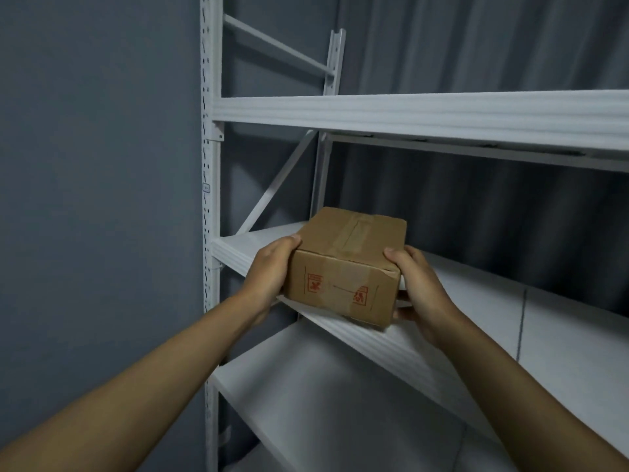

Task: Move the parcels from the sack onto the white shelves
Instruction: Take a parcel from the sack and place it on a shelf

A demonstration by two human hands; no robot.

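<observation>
I am finding the red markings on the cardboard parcel (343,267) too blurred to read. The parcel is hiding my left hand's (269,270) fingers. The white shelves (476,117) are running off the right edge.

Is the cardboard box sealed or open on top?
Sealed. The cardboard box has its top flaps closed flat, with a strip of tape running along the seam and down the front face.

A plain grey wall (98,165) fills the left side. Behind the rack hangs a grey pleated surface (476,206), apparently a curtain, though the dim light leaves this uncertain. Lighting is low and even, casting soft shadows on the wall. No floor is in view.
</observation>
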